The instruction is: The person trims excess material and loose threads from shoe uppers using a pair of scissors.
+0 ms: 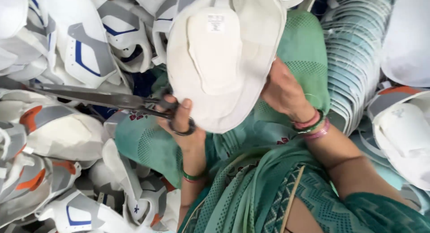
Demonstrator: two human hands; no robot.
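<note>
Over a green-clad lap [251, 188], two hands work a white shoe upper.

The left hand [181, 123] grips the black handles of large scissors [103, 98], blades lying closed and pointing left. The right hand [284, 92] clasps the white shoe upper [219, 58] by its edge, holding it above the lap. Beyond lie heaped white, grey and orange uppers [58, 134] and a stacked row of pale pieces [354, 63].

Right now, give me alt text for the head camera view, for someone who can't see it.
A person's right hand holds a white shoe upper over a green-clothed lap, while the left hand grips long dark scissors pointing left. Piles of white, grey, blue and orange shoe uppers surround them.
</note>
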